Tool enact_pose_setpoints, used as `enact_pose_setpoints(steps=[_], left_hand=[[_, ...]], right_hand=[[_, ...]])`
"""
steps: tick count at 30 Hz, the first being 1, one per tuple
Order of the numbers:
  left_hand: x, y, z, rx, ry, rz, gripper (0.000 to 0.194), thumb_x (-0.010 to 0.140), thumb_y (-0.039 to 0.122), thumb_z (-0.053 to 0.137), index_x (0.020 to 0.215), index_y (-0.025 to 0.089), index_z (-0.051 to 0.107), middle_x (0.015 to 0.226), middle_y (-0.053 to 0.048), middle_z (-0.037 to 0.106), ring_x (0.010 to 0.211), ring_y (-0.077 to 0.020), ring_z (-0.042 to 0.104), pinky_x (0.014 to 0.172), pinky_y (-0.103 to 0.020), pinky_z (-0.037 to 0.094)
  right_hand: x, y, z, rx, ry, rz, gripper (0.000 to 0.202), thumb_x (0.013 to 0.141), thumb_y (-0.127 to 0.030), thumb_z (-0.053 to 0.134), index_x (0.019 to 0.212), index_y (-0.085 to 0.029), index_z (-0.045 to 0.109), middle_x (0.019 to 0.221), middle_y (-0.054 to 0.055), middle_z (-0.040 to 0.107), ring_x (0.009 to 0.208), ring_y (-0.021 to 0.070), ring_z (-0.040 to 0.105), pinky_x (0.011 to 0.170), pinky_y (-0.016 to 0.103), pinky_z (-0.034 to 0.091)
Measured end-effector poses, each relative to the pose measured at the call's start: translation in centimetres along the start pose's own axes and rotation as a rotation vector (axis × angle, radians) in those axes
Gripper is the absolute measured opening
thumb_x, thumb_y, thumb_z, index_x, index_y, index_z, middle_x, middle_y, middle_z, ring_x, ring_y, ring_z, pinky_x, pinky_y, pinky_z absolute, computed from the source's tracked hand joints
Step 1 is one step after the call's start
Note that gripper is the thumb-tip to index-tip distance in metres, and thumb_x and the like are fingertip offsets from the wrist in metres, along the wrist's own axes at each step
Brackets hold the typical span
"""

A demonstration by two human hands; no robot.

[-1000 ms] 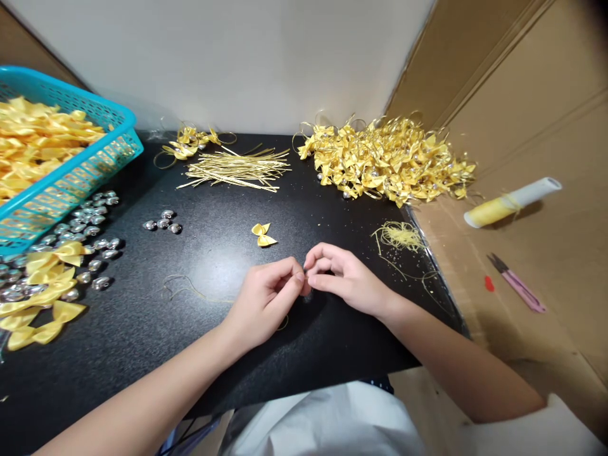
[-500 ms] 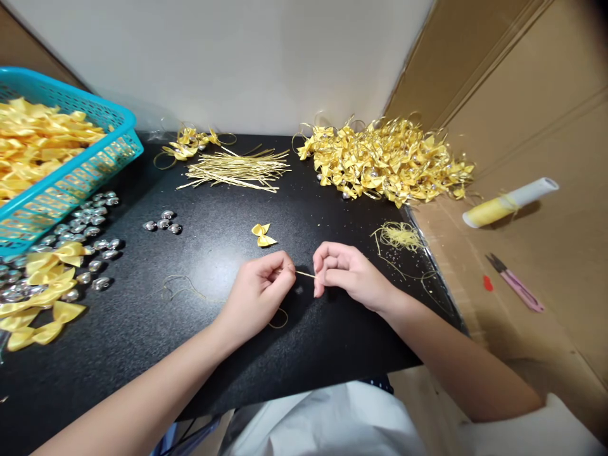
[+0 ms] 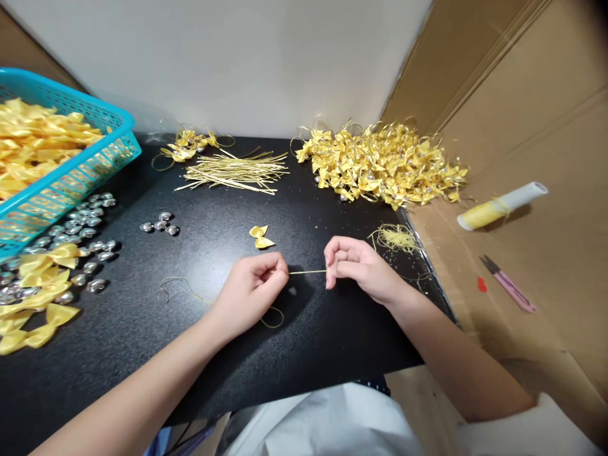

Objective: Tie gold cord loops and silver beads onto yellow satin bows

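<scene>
A thin gold cord [image 3: 308, 272] runs taut between my two hands, just above the black table. My left hand [image 3: 254, 285] is closed, pinching one end. Thumb and fingertips of my right hand [image 3: 354, 266] are closed on the other end. A loop of thin thread [image 3: 273, 318] hangs or lies below my left hand; where it joins is hidden. More thin thread [image 3: 183, 290] lies to the left of that hand. Just beyond my hands, a single yellow bow [image 3: 261, 237] rests on the table [image 3: 213, 373].
At left stand a turquoise basket [image 3: 71, 174] of yellow bows, silver beads [image 3: 95, 221] and loose bows [image 3: 42, 278]. Gold strips [image 3: 237, 171] and a bow pile [image 3: 380, 164] lie at the back. Right are tangled thread [image 3: 395, 237], a roll [image 3: 502, 206] and pink snips [image 3: 510, 286].
My right hand has moved a little to the right, away from my left hand. A longer stretch of cord shows between them. The view has shifted slightly.
</scene>
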State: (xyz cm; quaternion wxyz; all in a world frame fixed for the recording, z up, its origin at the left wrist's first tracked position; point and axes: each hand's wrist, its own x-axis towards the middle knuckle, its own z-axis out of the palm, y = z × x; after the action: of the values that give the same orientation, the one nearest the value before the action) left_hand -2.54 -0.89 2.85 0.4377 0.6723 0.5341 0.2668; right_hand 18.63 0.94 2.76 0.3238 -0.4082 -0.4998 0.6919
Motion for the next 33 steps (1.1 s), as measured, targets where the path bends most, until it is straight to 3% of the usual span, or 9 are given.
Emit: enact_pose_setpoints(steps=[3,5,7,10,13,19,26,30,33], left_hand=[[0.0,0.1,-0.7,0.102,0.109,0.238,0.024,0.086,0.028,0.045,0.095,0.016,0.063,0.1,-0.005,0.064,0.097,-0.0173,0.057,0.088,-0.028,0.043],[-0.1,0.5,-0.8,0.134,0.128,0.361,0.038,0.088,0.03,0.048,0.124,0.017,0.055,0.134,-0.009,0.054,0.124,-0.0219,0.048,0.108,-0.034,0.034],[-0.3,1.2,-0.4,0.091,0.004,0.383,0.044,0.09,0.031,0.05,0.132,0.019,0.049,0.14,-0.009,0.05,0.129,-0.0218,0.046,0.111,-0.034,0.033],[-0.5,2.3,0.8,-0.14,-0.292,0.233,0.043,0.092,0.034,0.051,0.132,0.02,0.046,0.127,-0.009,0.06,0.109,-0.0178,0.059,0.098,-0.029,0.045],[-0.5,3.0,1.9,-0.267,-0.475,0.036,0.033,0.092,0.041,0.048,0.114,0.017,0.055,0.101,-0.005,0.065,0.08,-0.0141,0.059,0.076,-0.025,0.049],[0.5,3.6,4.0,-0.13,-0.458,-0.012,0.032,0.09,0.041,0.045,0.078,0.015,0.058,0.073,0.001,0.054,0.07,-0.0116,0.046,0.066,-0.022,0.038],[1.6,4.4,7.3,-0.262,-0.5,0.011,0.033,0.085,0.036,0.044,0.06,0.018,0.033,0.058,0.006,0.025,0.056,-0.0072,0.023,0.051,-0.021,0.021],[2.5,5.1,9.0,-0.306,-0.535,0.051,0.031,0.083,0.033,0.043,0.057,0.017,0.036,0.055,0.006,0.03,0.055,-0.0071,0.027,0.053,-0.02,0.024],[3.3,5.7,10.0,-0.292,-0.534,0.066,0.026,0.083,0.03,0.042,0.063,0.016,0.05,0.056,0.005,0.039,0.056,-0.0072,0.034,0.055,-0.02,0.027]], right_hand=[[0.2,-0.1,0.0,0.029,-0.055,0.05,0.009,0.066,-0.014,0.058,0.071,-0.018,0.052,0.057,-0.002,0.067,0.056,0.0093,0.061,0.067,0.023,0.045],[0.2,-0.3,0.1,0.024,-0.104,0.093,0.009,0.068,-0.016,0.059,0.072,-0.018,0.051,0.059,-0.001,0.068,0.058,0.0095,0.06,0.067,0.023,0.044],[-0.1,-0.7,0.3,-0.031,-0.148,0.103,0.01,0.069,-0.018,0.06,0.074,-0.018,0.051,0.062,-0.001,0.068,0.06,0.0103,0.06,0.067,0.023,0.044],[-1.5,-1.5,0.7,-0.313,-0.127,-0.04,0.009,0.074,-0.017,0.059,0.077,-0.018,0.051,0.066,-0.002,0.063,0.063,0.0103,0.058,0.065,0.022,0.043],[-3.6,-2.1,0.8,-0.729,-0.073,-0.266,0.006,0.079,-0.014,0.055,0.082,-0.019,0.052,0.072,-0.002,0.06,0.065,0.0103,0.054,0.063,0.022,0.04],[-6.2,-1.3,-0.5,-1.21,0.066,-0.521,0.011,0.081,-0.011,0.048,0.085,-0.018,0.056,0.074,0.003,0.061,0.069,0.0152,0.054,0.068,0.028,0.04],[-8.6,-0.4,-2.7,-1.152,0.256,-0.571,0.012,0.08,-0.008,0.05,0.084,-0.019,0.053,0.073,0.0,0.059,0.066,0.0128,0.052,0.067,0.026,0.041],[-10.8,-0.2,-4.4,-1.135,0.326,-0.542,0.017,0.084,-0.012,0.054,0.099,-0.021,0.056,0.085,0.001,0.066,0.08,0.0147,0.059,0.077,0.028,0.046],[-13.3,0.3,-7.8,-1.185,0.586,-0.43,0.028,0.087,-0.022,0.057,0.115,-0.022,0.056,0.106,0.005,0.068,0.096,0.0184,0.062,0.087,0.032,0.048]])
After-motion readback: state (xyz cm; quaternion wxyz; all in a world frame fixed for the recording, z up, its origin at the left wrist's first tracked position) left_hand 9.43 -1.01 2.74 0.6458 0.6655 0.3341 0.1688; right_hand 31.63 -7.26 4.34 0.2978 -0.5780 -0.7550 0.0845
